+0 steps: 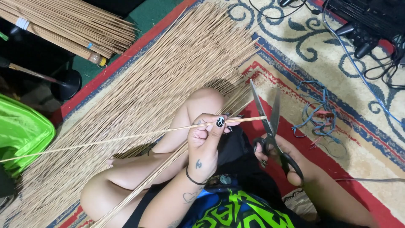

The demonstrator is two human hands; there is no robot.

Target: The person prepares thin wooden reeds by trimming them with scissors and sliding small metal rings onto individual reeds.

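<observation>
Left hand (206, 137) grip mid-stick (126, 137), tip between open scissors (270, 122).

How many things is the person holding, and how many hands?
Hands: 2, the left hand and the right hand
Thin sticks held: 1, the stick in the left hand
Scissors: 1, blades open, in the right hand
Total: 4

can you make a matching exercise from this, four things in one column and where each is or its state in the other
Things:
1. scissors
2. single thin stick
3. green bag
4. tangle of blue wire

States or places:
A. lying on the carpet at the right
B. at the left edge
C. blades open, in the right hand
D. pinched in the left hand

Pairs: 1-C, 2-D, 3-B, 4-A
</observation>
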